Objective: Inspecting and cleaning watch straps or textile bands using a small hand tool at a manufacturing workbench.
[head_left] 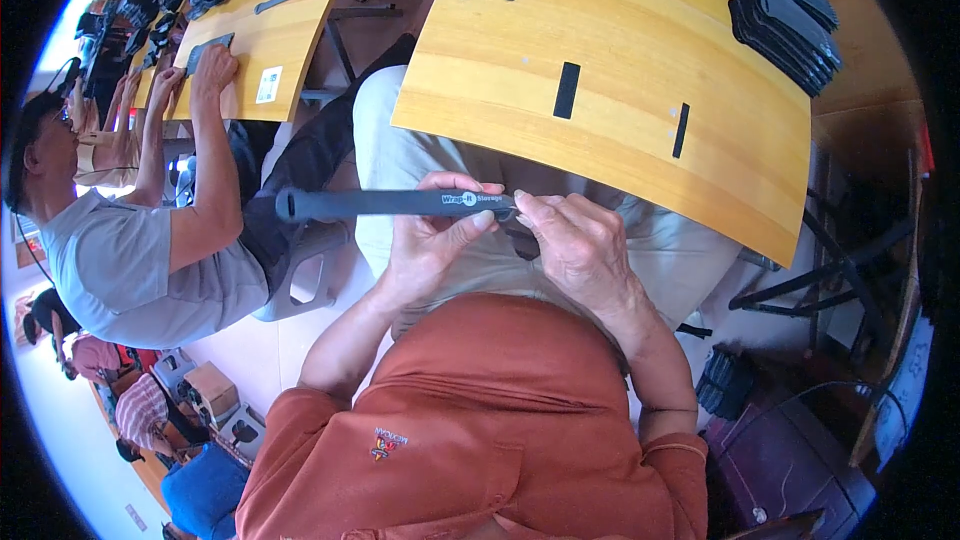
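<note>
A long dark grey strap [370,203] with white lettering and a hole near its rounded left end lies level above my lap. My left hand [425,252] grips it near its right part, thumb on top and fingers behind. My right hand [585,245] pinches the strap's right end between thumb and forefinger, close to my left fingertips. Just what sits under the right fingertips is too small to make out. Beyond my hands, on the wooden table [620,15], lie a black rectangular strip [567,90] and a narrower black strip [681,130].
Two similar straps lie at the table's far left edge, and stacks of black straps [785,35] sit at its far right. To my left, a person in a grey shirt [130,250] works at another wooden table [255,45]. A dark metal frame [845,270] stands at right.
</note>
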`<state>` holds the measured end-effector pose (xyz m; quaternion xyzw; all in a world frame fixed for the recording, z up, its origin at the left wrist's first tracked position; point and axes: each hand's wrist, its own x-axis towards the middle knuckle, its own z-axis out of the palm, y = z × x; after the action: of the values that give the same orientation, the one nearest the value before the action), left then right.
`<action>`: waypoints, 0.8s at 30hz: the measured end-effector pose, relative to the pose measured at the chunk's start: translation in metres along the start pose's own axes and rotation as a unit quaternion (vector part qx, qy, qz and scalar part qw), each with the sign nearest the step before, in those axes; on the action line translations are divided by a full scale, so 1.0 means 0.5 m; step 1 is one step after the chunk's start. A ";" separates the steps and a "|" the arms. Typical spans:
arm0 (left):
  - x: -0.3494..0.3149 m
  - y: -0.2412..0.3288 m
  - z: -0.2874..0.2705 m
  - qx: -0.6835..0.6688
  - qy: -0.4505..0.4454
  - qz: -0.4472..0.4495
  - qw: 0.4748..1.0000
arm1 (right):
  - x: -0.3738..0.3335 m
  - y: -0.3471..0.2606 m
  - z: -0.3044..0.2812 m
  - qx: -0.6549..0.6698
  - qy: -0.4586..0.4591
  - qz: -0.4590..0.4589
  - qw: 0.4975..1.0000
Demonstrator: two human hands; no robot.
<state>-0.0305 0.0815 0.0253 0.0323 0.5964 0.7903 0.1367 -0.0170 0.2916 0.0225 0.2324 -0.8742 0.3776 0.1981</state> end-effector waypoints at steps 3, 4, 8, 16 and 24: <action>0.008 0.006 -0.020 -0.019 -0.046 -0.043 0.998 | 0.000 -0.003 -0.010 0.039 -0.015 0.010 0.999; 0.012 0.012 -0.021 -0.038 -0.059 -0.056 0.996 | 0.001 -0.006 -0.011 0.072 -0.013 0.022 0.997; 0.014 0.015 -0.015 -0.072 -0.060 -0.076 0.993 | 0.008 -0.012 -0.012 0.115 -0.013 0.036 0.993; 0.004 0.000 0.016 -0.027 0.003 -0.037 0.999 | 0.002 -0.013 -0.004 0.034 -0.008 0.015 0.999; 0.003 0.081 -0.015 0.186 -0.213 -0.128 0.951 | 0.026 -0.014 -0.082 -0.009 -0.216 -0.136 0.967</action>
<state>-0.0410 0.0645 0.0616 0.1481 0.6891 0.6160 0.3517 -0.0165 0.3146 0.0592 0.4229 -0.8600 0.2799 0.0565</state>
